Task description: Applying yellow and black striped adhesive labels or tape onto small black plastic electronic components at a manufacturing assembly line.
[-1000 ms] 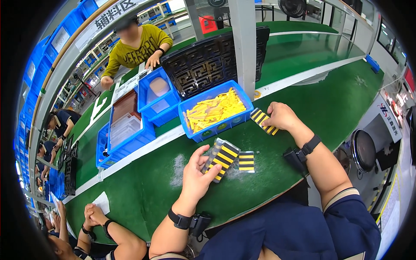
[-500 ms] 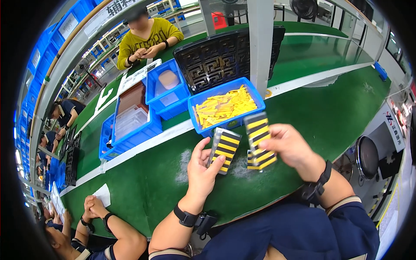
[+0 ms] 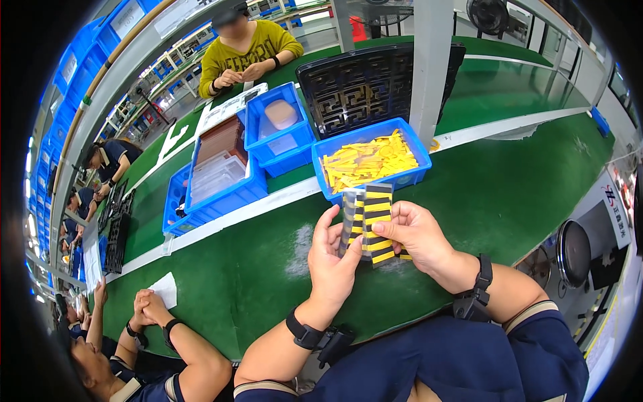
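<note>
My left hand (image 3: pixel 333 264) grips a flat black-and-yellow striped piece (image 3: pixel 352 214), thumb across its front, with a pale, shiny part along one side. Pinched between the thumb and fingers of my right hand (image 3: pixel 420 234) is a second striped piece (image 3: pixel 380 221). The two pieces stand upright side by side, edges meeting or overlapping; I cannot tell which. Part of another striped piece (image 3: pixel 404 255) shows low on the green table, mostly hidden by my right hand. Just beyond both hands sits a blue bin (image 3: pixel 410 175) heaped with yellow strips (image 3: pixel 368 157).
More blue bins (image 3: pixel 278 163) stand to the left, one with brown and clear sheets. A black lattice tray (image 3: pixel 355 94) leans behind a grey post (image 3: pixel 429 80). A co-worker's clasped hands (image 3: pixel 149 307) rest at the left; another person in a yellow-green top (image 3: pixel 248 53) sits opposite.
My right hand has brought its striped piece left, against the one in my left hand. Before, the two were apart and tilted. The view has shifted slightly, too.
</note>
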`<action>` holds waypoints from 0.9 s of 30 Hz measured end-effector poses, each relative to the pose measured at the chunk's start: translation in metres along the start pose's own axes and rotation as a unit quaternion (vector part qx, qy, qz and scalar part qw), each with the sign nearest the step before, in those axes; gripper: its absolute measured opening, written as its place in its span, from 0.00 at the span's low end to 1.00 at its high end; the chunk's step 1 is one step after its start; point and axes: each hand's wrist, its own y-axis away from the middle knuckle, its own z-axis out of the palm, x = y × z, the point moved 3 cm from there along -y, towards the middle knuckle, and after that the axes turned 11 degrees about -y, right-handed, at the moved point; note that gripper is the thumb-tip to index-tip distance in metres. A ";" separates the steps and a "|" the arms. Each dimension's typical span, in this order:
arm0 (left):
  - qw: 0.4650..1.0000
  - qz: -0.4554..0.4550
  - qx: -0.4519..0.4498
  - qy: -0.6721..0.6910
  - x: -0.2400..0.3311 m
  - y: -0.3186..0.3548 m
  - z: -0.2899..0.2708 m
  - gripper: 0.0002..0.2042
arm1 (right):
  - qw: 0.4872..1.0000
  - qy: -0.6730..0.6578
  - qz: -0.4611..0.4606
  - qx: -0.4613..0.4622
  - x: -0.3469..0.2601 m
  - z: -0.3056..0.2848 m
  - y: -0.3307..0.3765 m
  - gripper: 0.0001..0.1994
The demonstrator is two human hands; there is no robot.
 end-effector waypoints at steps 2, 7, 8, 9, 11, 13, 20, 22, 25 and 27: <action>1.000 0.005 -0.001 -0.007 -0.001 -0.001 0.000 0.29 | 1.000 0.016 0.022 0.000 0.001 0.004 0.000 0.13; 0.999 0.028 -0.039 -0.002 -0.002 0.002 0.003 0.32 | 0.990 -0.089 0.071 -0.086 -0.006 0.017 0.002 0.18; 0.999 0.027 -0.039 -0.002 -0.002 0.003 0.004 0.32 | 0.990 -0.089 0.071 -0.086 -0.006 0.015 0.003 0.18; 0.999 0.036 -0.039 -0.001 -0.001 0.003 0.005 0.32 | 0.989 -0.096 0.074 -0.090 -0.005 0.014 0.002 0.18; 0.998 0.038 -0.048 -0.005 -0.001 0.003 0.006 0.33 | 0.988 -0.107 0.072 -0.087 -0.005 0.012 0.003 0.18; 0.998 0.034 -0.058 -0.003 0.000 0.001 0.007 0.35 | 0.990 -0.093 0.055 -0.093 -0.009 0.011 0.002 0.18; 0.980 0.044 -0.109 -0.162 0.014 -0.005 -0.005 0.39 | 0.858 0.437 -0.238 -0.124 -0.064 0.014 0.002 0.20; 0.984 0.075 -0.047 -0.157 0.019 -0.008 -0.018 0.35 | 0.771 0.555 -0.280 -0.135 -0.075 0.023 0.004 0.16; 0.982 0.128 -0.032 -0.133 0.030 -0.010 -0.032 0.36 | 0.674 0.647 -0.269 -0.234 -0.063 0.025 0.001 0.14; 0.949 0.167 -0.101 -0.249 0.044 -0.007 -0.025 0.39 | 0.633 0.680 -0.247 -0.276 -0.047 0.026 0.004 0.11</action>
